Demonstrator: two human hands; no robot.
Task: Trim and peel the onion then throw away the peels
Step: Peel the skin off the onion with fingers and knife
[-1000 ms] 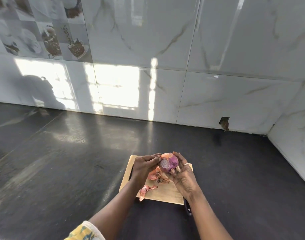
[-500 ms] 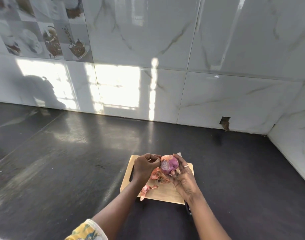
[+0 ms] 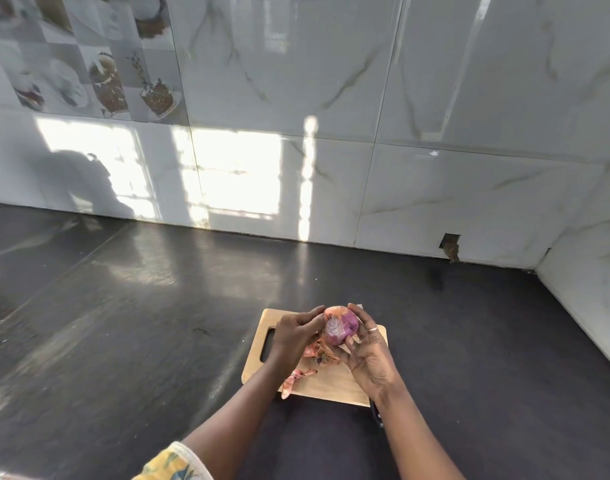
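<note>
A purple onion (image 3: pixel 341 325) with some papery orange skin still on its top is held above a wooden cutting board (image 3: pixel 326 384). My right hand (image 3: pixel 369 355) cups the onion from the right and below. My left hand (image 3: pixel 296 336) pinches the skin at the onion's upper left. Loose orange peels (image 3: pixel 319 351) lie on the board under the hands, and another peel (image 3: pixel 294 379) rests near the board's front edge. A dark knife handle (image 3: pixel 378 415) pokes out beneath my right wrist; its blade is hidden.
The board sits on a dark stone countertop (image 3: pixel 123 323). A white marble-tiled wall (image 3: pixel 331 133) runs along the back and turns a corner at the right (image 3: pixel 591 306). A small hole (image 3: pixel 450 245) breaks the wall's base.
The onion has turned in my hands, so more of its pale cut face and purple flesh shows. My left fingers have shifted along the skin at the top.
</note>
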